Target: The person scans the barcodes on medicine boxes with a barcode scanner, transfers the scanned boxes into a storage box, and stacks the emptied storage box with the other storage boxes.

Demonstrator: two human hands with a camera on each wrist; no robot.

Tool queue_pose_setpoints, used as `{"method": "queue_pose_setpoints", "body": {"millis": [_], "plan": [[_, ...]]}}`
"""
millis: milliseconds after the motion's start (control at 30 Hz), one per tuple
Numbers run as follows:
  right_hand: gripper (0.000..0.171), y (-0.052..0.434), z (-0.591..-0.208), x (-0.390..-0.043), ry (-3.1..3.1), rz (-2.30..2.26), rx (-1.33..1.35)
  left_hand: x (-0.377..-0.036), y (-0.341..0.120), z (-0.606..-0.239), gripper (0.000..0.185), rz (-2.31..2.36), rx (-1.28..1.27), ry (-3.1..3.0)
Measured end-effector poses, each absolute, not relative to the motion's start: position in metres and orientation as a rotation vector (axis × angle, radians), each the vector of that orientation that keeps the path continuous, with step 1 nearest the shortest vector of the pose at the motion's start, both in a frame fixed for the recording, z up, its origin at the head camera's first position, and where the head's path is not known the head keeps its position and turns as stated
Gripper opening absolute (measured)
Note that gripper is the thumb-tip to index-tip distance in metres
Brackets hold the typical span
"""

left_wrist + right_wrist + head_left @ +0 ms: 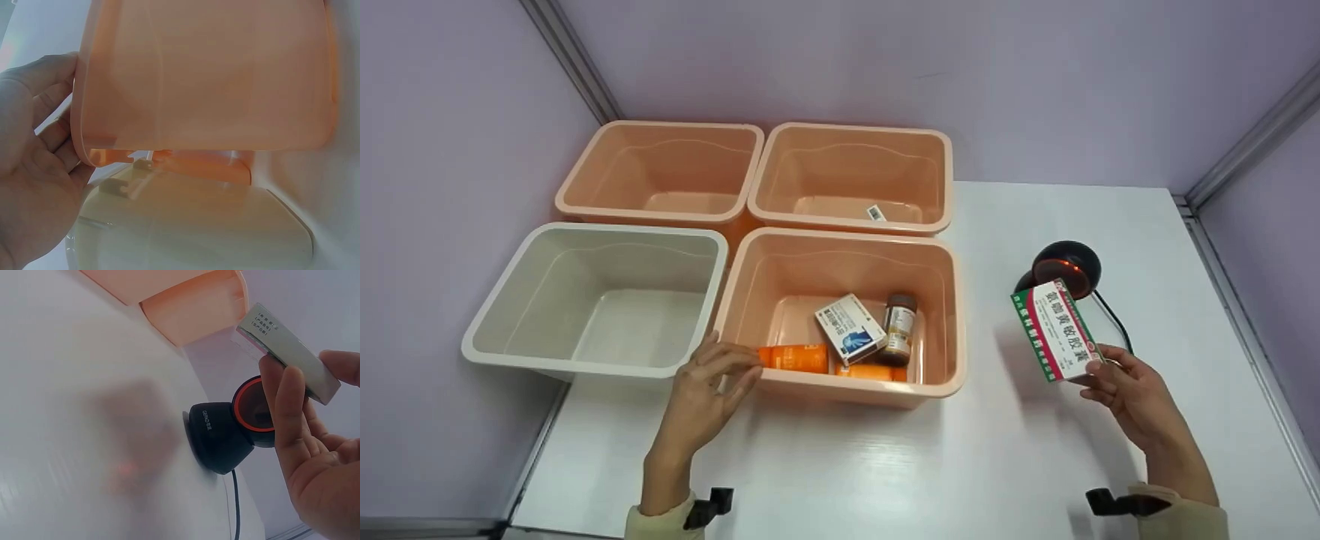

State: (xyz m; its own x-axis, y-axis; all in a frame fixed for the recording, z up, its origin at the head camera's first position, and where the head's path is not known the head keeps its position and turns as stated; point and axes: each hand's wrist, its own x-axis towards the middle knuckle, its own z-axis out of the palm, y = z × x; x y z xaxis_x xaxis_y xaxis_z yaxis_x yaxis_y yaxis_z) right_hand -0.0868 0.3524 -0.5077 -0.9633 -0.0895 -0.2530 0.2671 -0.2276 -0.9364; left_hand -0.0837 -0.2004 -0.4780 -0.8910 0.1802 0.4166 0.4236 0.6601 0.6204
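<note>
"Where's my box [1054, 328]?"

"On the right, up in the air, close to the black scanner [1081, 255]. I think I should turn a flat side to its red light [1061, 262] and hold steady."

"And my hands?"

"My right hand [1138, 397] pinches the box's near end between thumb and fingers. My left hand [705, 386] grips the rim of the near peach tub [958, 330] at its near left corner."

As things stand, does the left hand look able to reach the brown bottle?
Likely yes, once the left hand lets go of the near peach bin: its top is open and nothing covers the cap of the bottle, though the white box lies close on its left.
</note>
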Motion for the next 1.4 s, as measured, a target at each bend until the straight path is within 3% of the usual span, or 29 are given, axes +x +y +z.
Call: {"method": "queue_pose_setpoints", "body": {"millis": [1400], "plan": [[0.03, 0.308, -0.443, -0.148, 2.073, -2.207, -0.108, -0.085, -0.2, -0.48, 0.012, -1.093, -0.501, -2.524]]}}
